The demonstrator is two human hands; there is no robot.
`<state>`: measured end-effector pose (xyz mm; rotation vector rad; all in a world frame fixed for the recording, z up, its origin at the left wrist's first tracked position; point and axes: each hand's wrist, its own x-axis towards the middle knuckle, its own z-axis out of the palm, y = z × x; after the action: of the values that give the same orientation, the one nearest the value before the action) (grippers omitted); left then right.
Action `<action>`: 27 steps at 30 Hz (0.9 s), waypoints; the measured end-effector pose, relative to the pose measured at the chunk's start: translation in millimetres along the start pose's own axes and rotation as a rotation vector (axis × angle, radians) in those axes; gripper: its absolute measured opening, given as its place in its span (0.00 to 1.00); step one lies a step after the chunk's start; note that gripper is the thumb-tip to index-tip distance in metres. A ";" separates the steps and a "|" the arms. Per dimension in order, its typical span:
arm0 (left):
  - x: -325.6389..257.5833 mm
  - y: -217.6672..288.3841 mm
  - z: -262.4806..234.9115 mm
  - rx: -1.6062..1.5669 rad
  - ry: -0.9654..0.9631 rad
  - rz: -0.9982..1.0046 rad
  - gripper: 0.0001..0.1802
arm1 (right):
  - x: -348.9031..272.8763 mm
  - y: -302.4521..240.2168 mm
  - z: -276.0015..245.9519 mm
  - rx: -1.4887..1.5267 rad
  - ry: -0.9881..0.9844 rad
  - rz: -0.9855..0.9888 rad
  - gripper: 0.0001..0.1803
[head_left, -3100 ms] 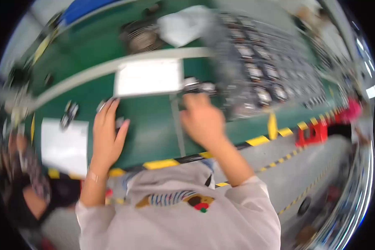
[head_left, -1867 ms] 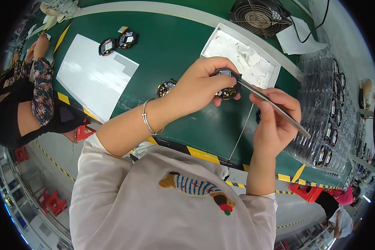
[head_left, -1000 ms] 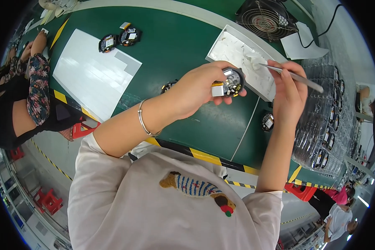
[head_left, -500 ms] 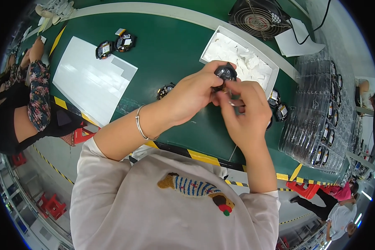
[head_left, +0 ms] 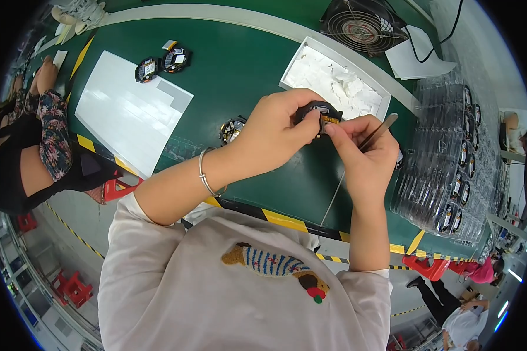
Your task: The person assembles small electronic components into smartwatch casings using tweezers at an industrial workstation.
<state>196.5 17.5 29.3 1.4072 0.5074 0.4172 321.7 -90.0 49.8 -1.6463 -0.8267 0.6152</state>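
Observation:
My left hand point(head_left: 281, 126) grips a round black watch case point(head_left: 328, 107) above the middle of the green workbench. The case is tilted, and an amber-coloured part shows on its near side. My right hand point(head_left: 366, 155) has its thumb and fingertips closed at the right edge of that case. A pair of metal tweezers point(head_left: 386, 125) lies held across the same hand, its end sticking up past the fingers. Left of my left hand, another open watch case point(head_left: 231, 130) rests on the bench. Part of one more case point(head_left: 399, 160) shows beyond my right hand.
Behind my hands stands a white box point(head_left: 287, 75) with paper scraps. A black fan point(head_left: 363, 29) and white paper point(head_left: 418, 58) are at the back. Stacked clear trays point(head_left: 433, 175) with watch cases fill the right. Two cases point(head_left: 176, 59) lie near a white board point(head_left: 120, 117); a co-worker's hand point(head_left: 47, 75) is far left.
The watch case has turned in my left hand, showing its amber part. My right hand has moved right and down, and the tweezers now point up to the right.

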 end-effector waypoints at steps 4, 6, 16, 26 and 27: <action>4.6 1.2 0.1 0.205 0.007 0.012 0.12 | -3.3 8.2 7.5 -0.005 0.048 -0.033 0.08; 5.1 -2.4 1.7 0.060 0.033 0.055 0.12 | -4.4 12.0 11.1 0.044 0.112 -0.059 0.08; 3.4 2.1 5.5 0.412 0.029 0.307 0.14 | 7.8 10.1 -3.7 -0.164 0.041 -0.022 0.11; 7.5 20.3 -2.1 -0.011 -0.179 -0.062 0.19 | 7.2 28.3 -7.3 0.266 -0.115 -0.036 0.12; 6.7 28.4 -5.3 0.056 -0.290 -0.229 0.20 | 7.0 28.2 -9.4 0.267 -0.115 -0.037 0.12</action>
<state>199.7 29.1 56.4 1.4153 0.4385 0.0126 338.7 -93.5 24.8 -1.3614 -0.8181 0.7661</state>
